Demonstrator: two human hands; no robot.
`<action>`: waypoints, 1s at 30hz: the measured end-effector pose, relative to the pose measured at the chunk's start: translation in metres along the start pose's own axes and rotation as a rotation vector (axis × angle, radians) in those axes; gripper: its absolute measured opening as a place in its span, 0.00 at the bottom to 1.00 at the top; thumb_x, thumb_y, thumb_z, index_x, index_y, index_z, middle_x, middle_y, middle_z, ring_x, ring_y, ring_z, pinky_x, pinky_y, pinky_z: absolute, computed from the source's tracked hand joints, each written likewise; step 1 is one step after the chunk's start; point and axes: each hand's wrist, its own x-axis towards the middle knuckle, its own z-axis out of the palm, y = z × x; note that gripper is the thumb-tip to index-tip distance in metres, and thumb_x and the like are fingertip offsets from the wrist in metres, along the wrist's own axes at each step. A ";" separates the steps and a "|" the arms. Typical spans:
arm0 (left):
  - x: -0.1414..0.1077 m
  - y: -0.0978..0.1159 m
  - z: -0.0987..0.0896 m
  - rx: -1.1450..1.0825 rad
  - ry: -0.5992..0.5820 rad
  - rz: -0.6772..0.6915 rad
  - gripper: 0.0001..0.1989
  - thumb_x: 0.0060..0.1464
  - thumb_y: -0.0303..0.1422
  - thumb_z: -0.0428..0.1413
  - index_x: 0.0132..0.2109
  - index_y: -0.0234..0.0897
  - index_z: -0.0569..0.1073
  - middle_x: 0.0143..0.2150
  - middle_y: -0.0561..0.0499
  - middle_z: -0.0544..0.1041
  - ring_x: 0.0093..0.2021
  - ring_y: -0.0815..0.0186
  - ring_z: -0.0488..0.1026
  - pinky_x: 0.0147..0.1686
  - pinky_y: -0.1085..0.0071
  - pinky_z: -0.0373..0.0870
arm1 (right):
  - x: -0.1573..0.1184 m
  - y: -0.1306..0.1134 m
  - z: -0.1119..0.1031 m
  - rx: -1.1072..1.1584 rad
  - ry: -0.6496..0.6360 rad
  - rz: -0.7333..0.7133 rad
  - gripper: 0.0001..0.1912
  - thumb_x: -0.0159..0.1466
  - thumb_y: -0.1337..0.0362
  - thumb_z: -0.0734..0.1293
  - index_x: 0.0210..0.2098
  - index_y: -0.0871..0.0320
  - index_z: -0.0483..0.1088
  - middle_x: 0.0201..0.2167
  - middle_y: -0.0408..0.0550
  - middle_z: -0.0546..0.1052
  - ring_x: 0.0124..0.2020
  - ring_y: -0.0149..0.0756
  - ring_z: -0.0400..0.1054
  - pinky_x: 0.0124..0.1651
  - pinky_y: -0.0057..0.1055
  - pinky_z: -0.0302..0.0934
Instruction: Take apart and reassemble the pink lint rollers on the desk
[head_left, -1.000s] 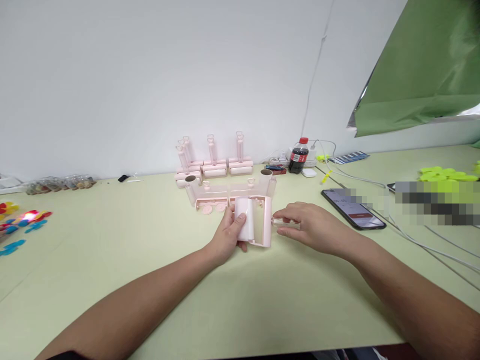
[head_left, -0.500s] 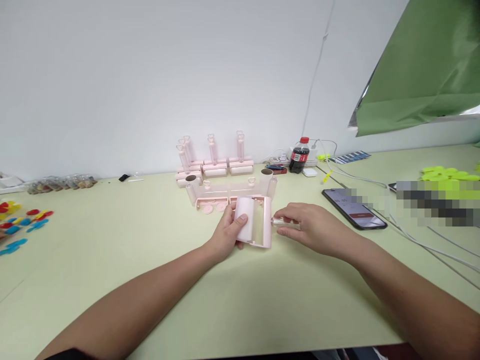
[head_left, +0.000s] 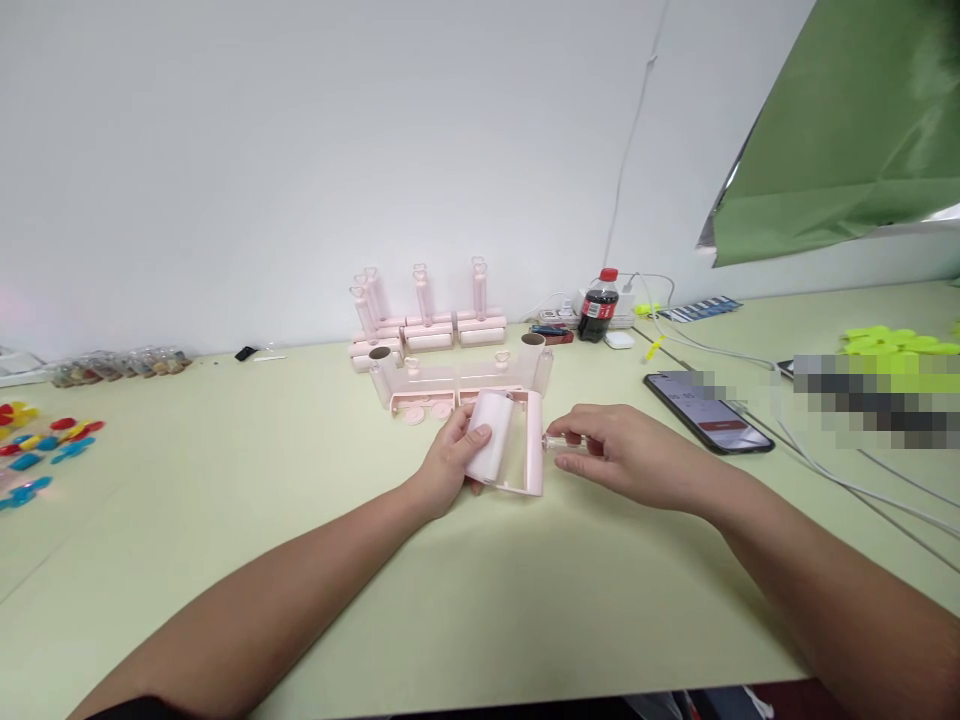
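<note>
My left hand is closed around a white sticky roll and the pink frame of a lint roller, above the table. The roll lies slanted on the frame's left side, leaving a gap before the long pink bar. My right hand pinches the clear handle, which points right from that bar. Just behind stand two pink roller frames, clear covers and a brown cardboard tube. Pink discs rest by the frames.
Several lint rollers with upright handles stand along the wall. A cola bottle, a power strip and cables are at the back right. A phone lies right of my hand. Colourful plastic pieces lie far left.
The white roll has tilted and shifted slightly left in my left hand, widening the gap beside the pink bar. My right hand stays at the handle.
</note>
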 end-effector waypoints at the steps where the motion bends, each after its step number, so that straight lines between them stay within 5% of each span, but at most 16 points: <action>1: 0.000 0.000 0.000 0.003 -0.001 0.002 0.27 0.53 0.48 0.57 0.55 0.40 0.63 0.30 0.56 0.66 0.19 0.73 0.65 0.11 0.78 0.59 | 0.000 -0.001 0.001 -0.009 -0.001 -0.007 0.17 0.65 0.55 0.61 0.46 0.55 0.74 0.36 0.51 0.78 0.33 0.40 0.71 0.35 0.35 0.63; 23: 0.003 0.002 0.007 -0.048 0.118 -0.112 0.23 0.52 0.48 0.57 0.50 0.42 0.63 0.26 0.57 0.66 0.16 0.72 0.65 0.08 0.80 0.58 | 0.001 -0.005 0.016 -0.170 -0.055 -0.096 0.17 0.68 0.61 0.57 0.50 0.58 0.71 0.36 0.52 0.74 0.34 0.41 0.71 0.34 0.34 0.60; 30: 0.003 0.004 0.008 0.005 0.046 -0.098 0.25 0.53 0.49 0.55 0.52 0.42 0.61 0.28 0.57 0.66 0.15 0.75 0.62 0.08 0.81 0.56 | 0.004 -0.016 0.026 -0.198 -0.040 -0.032 0.16 0.67 0.63 0.58 0.50 0.59 0.71 0.38 0.53 0.75 0.35 0.42 0.72 0.35 0.34 0.61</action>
